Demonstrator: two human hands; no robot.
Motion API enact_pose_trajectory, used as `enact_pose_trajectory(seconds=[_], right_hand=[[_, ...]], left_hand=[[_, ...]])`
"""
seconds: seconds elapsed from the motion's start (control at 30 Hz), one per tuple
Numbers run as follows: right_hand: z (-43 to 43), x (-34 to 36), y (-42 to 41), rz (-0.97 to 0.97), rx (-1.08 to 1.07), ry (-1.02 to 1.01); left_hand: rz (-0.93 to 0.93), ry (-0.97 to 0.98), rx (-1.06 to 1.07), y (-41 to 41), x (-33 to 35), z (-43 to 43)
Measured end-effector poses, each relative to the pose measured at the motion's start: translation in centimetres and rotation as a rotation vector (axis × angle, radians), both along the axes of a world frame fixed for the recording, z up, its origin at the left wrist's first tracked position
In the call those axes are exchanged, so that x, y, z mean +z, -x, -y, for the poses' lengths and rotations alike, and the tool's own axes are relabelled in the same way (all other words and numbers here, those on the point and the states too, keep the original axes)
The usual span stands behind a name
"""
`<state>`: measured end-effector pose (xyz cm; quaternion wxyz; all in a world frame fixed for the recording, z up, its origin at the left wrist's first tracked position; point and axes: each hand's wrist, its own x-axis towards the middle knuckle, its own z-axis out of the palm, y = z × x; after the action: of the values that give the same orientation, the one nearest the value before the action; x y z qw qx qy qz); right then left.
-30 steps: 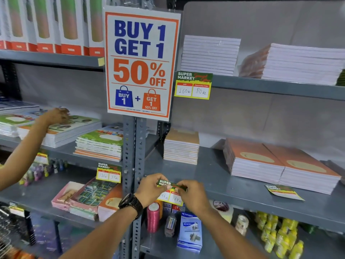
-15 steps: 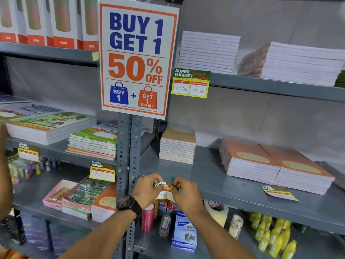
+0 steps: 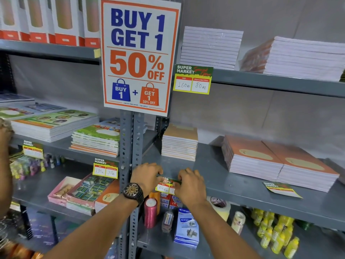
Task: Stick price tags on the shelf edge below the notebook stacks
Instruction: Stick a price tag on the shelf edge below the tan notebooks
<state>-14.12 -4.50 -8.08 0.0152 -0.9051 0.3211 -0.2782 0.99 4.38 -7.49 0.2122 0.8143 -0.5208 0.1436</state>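
A yellow and green price tag point(image 3: 164, 186) lies against the front edge of the grey middle shelf point(image 3: 242, 195), below a small tan notebook stack point(image 3: 179, 143). My left hand point(image 3: 147, 176), with a black watch at the wrist, pinches the tag's left end. My right hand point(image 3: 190, 186) holds its right end and covers that half. A loose price tag point(image 3: 281, 189) lies flat on the shelf in front of the orange notebook stacks point(image 3: 278, 163). Tags are stuck on the upper shelf edge point(image 3: 193, 79) and under the green notebooks point(image 3: 105, 170).
A big "Buy 1 Get 1" poster point(image 3: 139, 55) hangs on the perforated upright point(image 3: 130, 165). Below the middle shelf stand a pink thread spool point(image 3: 150, 212), tape rolls point(image 3: 220, 207), a blue box point(image 3: 186, 227) and yellow bottles point(image 3: 276, 232). Another person's arm point(image 3: 4, 165) is at the far left.
Both my hands have lifted the tag from below the shelf up onto its front edge. The other person's arm has drawn back from the left notebook stacks.
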Motion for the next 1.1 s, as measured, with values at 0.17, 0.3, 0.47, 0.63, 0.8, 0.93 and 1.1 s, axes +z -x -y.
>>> enact_pose_trajectory(seconds=[0.17, 0.3, 0.47, 0.63, 0.8, 0.93, 1.1], right_hand=[[0.1, 0.0, -0.4, -0.060, -0.070, 0.029], [0.2, -0.1, -0.9, -0.077, -0.078, 0.066], [2.0, -0.4, 0.5, -0.055, 0.072, 0.023], [3.3, -0.1, 1.8, -0.018, 0.198, -0.071], [3.3, -0.4, 1.6, 0.014, 0.191, -0.059], [3.2, -0.3, 1.7, 0.010, 0.186, -0.082], [3.7, 0.9, 5.4, 0.409, 0.294, -0.487]], left_hand=[[0.094, -0.117, 0.014, 0.4, 0.4, -0.1], [0.147, -0.155, 0.009, 0.8, 0.4, -0.3], [0.198, -0.178, 0.015, 0.9, 0.2, -0.8], [0.187, -0.164, 0.005, 1.1, 0.0, -1.0], [0.226, -0.178, 0.020, 1.0, 0.1, -1.0], [0.203, -0.169, -0.001, 1.0, 0.4, -0.9], [0.031, -0.172, -0.072, 2.4, 1.8, -0.3]])
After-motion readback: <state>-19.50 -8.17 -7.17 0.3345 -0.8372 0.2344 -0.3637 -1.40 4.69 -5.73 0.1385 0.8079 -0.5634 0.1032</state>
